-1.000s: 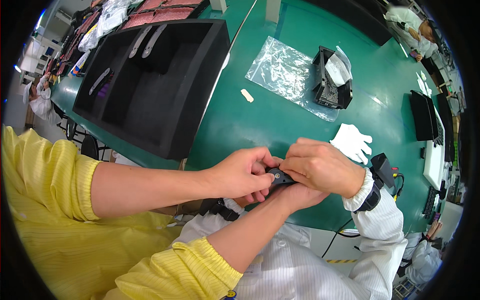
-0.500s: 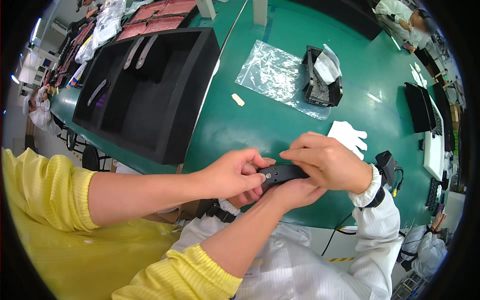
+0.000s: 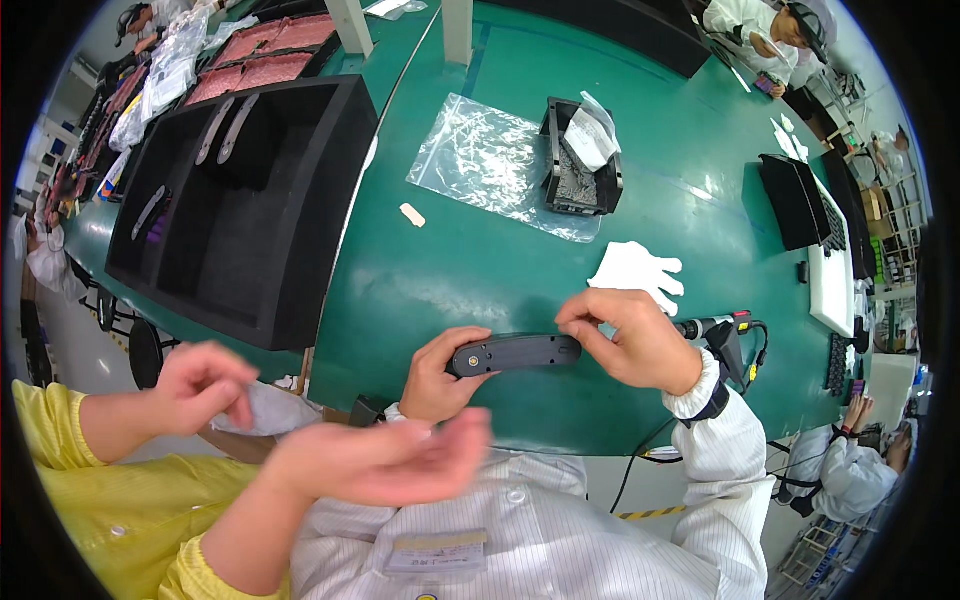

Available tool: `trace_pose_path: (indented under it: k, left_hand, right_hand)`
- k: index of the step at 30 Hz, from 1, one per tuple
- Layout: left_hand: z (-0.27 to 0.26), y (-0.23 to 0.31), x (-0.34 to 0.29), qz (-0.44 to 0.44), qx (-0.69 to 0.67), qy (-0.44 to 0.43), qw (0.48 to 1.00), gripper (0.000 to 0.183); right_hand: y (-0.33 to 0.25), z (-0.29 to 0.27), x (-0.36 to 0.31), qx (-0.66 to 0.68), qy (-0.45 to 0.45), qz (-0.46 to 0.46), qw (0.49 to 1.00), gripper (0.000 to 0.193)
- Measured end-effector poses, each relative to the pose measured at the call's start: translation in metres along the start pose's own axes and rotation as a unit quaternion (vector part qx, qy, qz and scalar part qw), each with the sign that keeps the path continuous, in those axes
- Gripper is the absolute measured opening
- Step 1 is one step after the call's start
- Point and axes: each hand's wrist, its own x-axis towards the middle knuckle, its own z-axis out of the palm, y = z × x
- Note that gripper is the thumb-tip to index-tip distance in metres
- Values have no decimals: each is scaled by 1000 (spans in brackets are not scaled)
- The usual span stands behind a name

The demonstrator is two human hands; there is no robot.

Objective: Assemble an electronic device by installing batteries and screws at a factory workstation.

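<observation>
My left hand (image 3: 438, 380) grips the left end of a black, elongated, round-ended part (image 3: 520, 355), held above the table's near side. Its upper face shows small holes, and a brass-coloured round fitting sits near the left end. At the part's right end is my right hand (image 3: 640, 345), thumb and forefinger pinched together just above it. Whatever lies between those fingertips is too small to make out. A white glove (image 3: 640, 275) lies just beyond my right hand. Beside that wrist rests a grey-and-black corded tool (image 3: 725, 335).
A co-worker's yellow-sleeved hands (image 3: 370, 462) hover close at my left, in front of my torso. Farther off stand a black compartmented box (image 3: 300, 230), a clear plastic bag (image 3: 470, 165) and a small black bin (image 3: 610, 195) of tiny parts. A beige scrap (image 3: 412, 215) lies on the green table.
The co-worker's hands have come away from the black part and moved left and toward me. My left hand now shows plainly around the part. The whole view has shifted.
</observation>
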Motion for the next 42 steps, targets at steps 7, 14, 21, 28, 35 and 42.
trace_pose_path:
  k: [7,14,21,28,35,42]
  left_hand:
    - [2,-11,1,22,6,3,1000,48]
    - [-1,-10,2,24,6,-3,1000,49]
    - [0,-12,1,31,18,1,999,50]
    - [2,-12,-1,35,13,1,999,49]
    - [1,-16,5,38,7,0,999,47]
    - [-5,-7,3,29,34,-2,999,49]
  right_hand:
    - [4,10,-4,-91,18,-50,994,9]
    - [-2,24,-9,-231,59,-131,962,17]
    - [-15,28,-10,-346,56,-147,925,22]
    - [-21,27,-13,-360,39,-139,922,22]
    - [-11,12,-10,-278,49,-115,952,24]
    - [34,-28,38,-254,225,-57,939,14]
